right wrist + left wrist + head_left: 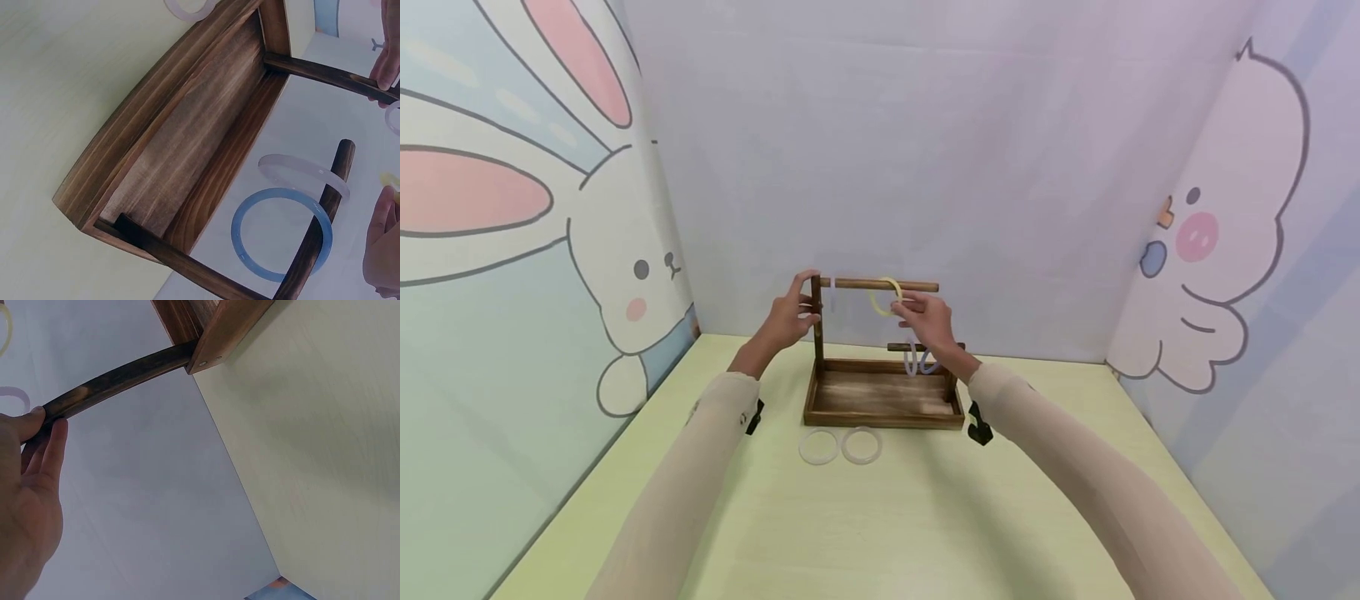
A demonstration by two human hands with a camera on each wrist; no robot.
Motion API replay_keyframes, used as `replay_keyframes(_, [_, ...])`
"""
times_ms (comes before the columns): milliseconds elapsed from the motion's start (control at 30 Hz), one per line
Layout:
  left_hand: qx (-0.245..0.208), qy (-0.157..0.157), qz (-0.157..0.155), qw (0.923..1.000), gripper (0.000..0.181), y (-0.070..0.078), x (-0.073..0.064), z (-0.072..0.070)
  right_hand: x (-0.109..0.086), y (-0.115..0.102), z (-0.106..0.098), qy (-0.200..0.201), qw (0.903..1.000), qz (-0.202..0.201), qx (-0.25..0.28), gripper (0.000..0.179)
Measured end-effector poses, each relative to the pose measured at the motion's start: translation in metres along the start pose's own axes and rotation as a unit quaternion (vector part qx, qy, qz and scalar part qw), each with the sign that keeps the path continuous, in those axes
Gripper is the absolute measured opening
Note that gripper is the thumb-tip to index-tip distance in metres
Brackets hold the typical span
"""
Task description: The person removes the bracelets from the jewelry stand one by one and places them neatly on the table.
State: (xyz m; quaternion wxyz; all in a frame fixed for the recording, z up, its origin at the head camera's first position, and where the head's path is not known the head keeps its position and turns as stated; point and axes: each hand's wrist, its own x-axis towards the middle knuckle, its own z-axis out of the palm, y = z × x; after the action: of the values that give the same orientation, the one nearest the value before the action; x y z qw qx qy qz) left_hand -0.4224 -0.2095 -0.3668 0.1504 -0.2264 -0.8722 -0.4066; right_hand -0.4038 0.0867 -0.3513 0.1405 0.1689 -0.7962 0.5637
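Observation:
My left hand (792,315) grips the upper end of the dark left post (119,378) of a wooden stand. The right hand (927,321) pinches a yellow bangle (874,303) at the stand's upper bar (857,284); the bangle appears to go around that bar. Nearer the post, a pale lilac bangle (832,302) hangs from the same bar. On the shorter lower bar (340,165) hang another pale lilac bangle (294,164) and a blue bangle (236,231). The right wrist view shows only part of the right hand, at its edge.
The stand's base is a shallow wooden tray (880,420) on the pale yellow-green table (880,525). Two whitish bangles (817,463) lie side by side in front of it. A plain cloth wall (925,167) rises behind, with cartoon-printed walls left and right.

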Motion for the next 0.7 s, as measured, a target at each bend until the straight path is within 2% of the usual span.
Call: replay_keyframes(700, [0.002,-0.001,0.007,1.0000,0.080,0.003,0.000,-0.001,-0.002,0.005,-0.022,0.000,0.9995,0.021,0.024,0.035])
